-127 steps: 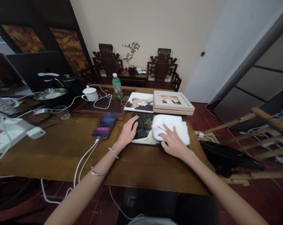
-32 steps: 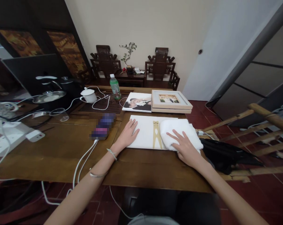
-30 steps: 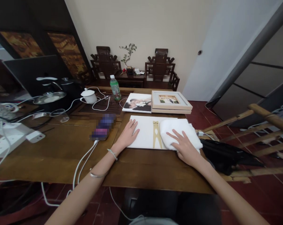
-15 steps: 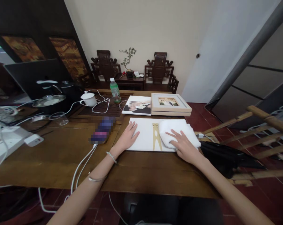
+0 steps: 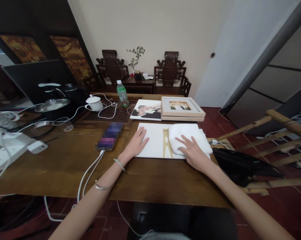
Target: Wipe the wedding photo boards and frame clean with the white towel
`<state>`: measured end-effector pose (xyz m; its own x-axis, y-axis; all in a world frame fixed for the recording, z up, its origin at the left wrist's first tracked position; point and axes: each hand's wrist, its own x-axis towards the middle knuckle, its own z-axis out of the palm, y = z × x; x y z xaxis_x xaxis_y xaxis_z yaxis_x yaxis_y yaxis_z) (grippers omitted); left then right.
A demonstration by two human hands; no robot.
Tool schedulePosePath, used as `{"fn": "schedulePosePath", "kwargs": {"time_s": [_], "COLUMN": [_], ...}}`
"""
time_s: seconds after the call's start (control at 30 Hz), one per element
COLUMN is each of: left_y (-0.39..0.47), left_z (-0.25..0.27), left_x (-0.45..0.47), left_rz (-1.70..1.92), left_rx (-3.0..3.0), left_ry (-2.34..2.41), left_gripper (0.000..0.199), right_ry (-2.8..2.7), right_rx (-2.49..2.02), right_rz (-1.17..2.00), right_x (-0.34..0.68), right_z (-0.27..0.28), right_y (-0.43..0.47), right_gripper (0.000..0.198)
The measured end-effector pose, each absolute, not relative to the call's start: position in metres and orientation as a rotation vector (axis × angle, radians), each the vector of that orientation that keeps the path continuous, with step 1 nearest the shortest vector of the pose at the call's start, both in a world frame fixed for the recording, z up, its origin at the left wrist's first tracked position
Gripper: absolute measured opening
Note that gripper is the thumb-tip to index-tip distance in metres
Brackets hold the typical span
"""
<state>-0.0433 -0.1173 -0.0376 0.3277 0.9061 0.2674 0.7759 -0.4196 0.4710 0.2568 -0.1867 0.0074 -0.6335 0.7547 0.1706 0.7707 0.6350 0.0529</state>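
Note:
A flat white board (image 5: 153,141) lies near the front edge of the wooden table. My left hand (image 5: 137,142) rests on its left edge with fingers stretched out, holding nothing. On the board's right part sits a folded white fluffy cloth (image 5: 200,136), which looks like a towel. My right hand (image 5: 193,150) lies spread on this cloth, its fingers apart. Between the hands is a flat, pale yellow two-legged piece (image 5: 166,143) with an oval hole; its legs point toward me and its right side lies close to the cloth.
Behind the board are a photo print (image 5: 147,110) and stacked picture frames (image 5: 182,108). A phone (image 5: 110,136) on a cable lies to the left. Farther off stand a green-labelled bottle (image 5: 122,94), a lidded white cup (image 5: 94,103) and a power strip (image 5: 9,151). A bamboo rack (image 5: 277,140) is at right.
The whole view has shifted slightly, with table items appearing a little higher. Both hands stay in the same places on the board and the cloth.

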Motion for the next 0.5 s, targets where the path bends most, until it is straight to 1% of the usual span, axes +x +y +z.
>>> {"fn": "schedulePosePath", "kwargs": {"time_s": [0.17, 0.27, 0.37, 0.5], "left_y": [-0.117, -0.116, -0.116, -0.115], "left_z": [-0.039, -0.040, -0.041, -0.041], "left_x": [-0.043, -0.043, -0.043, -0.044], "left_rz": [0.748, 0.770, 0.782, 0.783], "left_rx": [2.356, 2.361, 2.358, 2.353], "left_ry": [1.490, 1.483, 1.485, 1.489], "left_gripper": [0.055, 0.054, 0.052, 0.052], "right_ry": [-2.755, -2.761, -2.735, -2.677], "right_rx": [-1.199, -1.196, -1.215, -1.262], "right_rz": [-0.083, 0.013, 0.060, 0.037], "right_x": [0.263, 0.267, 0.270, 0.270], "right_z": [0.016, 0.022, 0.023, 0.018], "right_y": [-0.245, -0.254, -0.236, -0.185], "right_gripper": [0.049, 0.050, 0.053, 0.051]}}
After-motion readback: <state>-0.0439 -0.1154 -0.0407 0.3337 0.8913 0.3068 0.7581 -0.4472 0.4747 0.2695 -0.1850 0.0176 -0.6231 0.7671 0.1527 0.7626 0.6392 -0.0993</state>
